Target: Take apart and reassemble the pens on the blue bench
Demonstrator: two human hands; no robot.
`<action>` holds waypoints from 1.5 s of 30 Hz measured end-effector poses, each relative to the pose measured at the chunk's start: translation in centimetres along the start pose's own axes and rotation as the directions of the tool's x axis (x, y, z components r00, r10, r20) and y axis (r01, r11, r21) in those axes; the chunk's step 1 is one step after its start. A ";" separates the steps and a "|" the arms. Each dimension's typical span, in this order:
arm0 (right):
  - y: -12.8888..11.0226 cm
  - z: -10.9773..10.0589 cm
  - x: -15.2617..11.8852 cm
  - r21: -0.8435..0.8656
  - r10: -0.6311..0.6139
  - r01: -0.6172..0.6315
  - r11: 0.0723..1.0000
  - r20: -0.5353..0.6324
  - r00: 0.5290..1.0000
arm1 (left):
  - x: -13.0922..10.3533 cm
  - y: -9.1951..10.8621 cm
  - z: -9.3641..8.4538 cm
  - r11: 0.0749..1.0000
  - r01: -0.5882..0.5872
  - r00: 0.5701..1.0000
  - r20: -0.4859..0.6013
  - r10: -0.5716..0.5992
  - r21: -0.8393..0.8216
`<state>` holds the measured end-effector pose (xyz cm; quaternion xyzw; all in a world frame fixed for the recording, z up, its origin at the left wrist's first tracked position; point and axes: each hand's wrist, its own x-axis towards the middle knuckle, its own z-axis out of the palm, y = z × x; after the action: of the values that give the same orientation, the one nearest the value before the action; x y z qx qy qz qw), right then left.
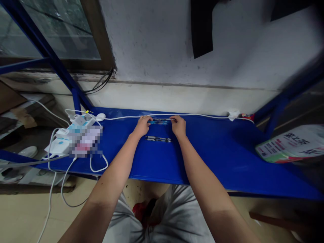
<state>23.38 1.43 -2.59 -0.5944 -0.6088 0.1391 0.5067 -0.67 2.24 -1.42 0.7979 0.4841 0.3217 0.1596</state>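
Note:
Between my hands, toward the back of a blue shelf (207,152), blue pens (160,123) lie side by side, with a dark pen (163,119) just behind them. My left hand (143,126) has its fingers closed at the left end of the dark pen, beside the blue pens. At that pen's right end, my right hand (179,126) pinches with thumb and fingers. Closer to me, grey and black pens (159,138) rest in a row, apart from both hands. The fingertips and pen ends are small and partly hidden.
On the left sit white power strips (59,141) with plugs, cables and a blurred-out object (87,140). A white cable (152,115) runs along the back edge. A large printed package (293,143) stands at right; crumpled white tissue (233,115) lies behind. Blue frame posts flank the shelf.

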 end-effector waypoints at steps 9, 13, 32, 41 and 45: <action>0.0 0.7 -0.2 -0.076 -0.050 0.062 0.995 0.148 0.988 | -0.2 -0.4 0.2 0.995 0.093 0.994 -0.051 -0.096 -0.047; -0.5 0.7 -0.2 -0.079 -0.099 0.120 0.990 0.233 0.967 | 0.0 -0.5 0.4 0.988 0.151 0.987 -0.051 -0.151 0.007; -0.6 1.3 -0.6 0.102 -0.166 0.141 0.985 0.308 0.937 | -0.2 1.2 -0.3 0.971 0.108 0.991 0.051 -0.122 0.212; -1.0 0.8 -0.8 0.035 -0.142 0.138 0.990 0.325 0.935 | -0.2 0.8 -0.1 0.980 0.115 0.993 0.022 -0.120 0.163; -0.9 0.8 -0.8 0.054 -0.136 0.125 0.991 0.334 0.933 | 0.0 0.6 0.0 0.986 0.119 0.993 0.000 -0.120 0.116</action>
<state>22.04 0.87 -2.56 -0.5119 -0.7222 0.2147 0.4126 -0.27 1.92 -1.05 0.7765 0.5484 0.2802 0.1335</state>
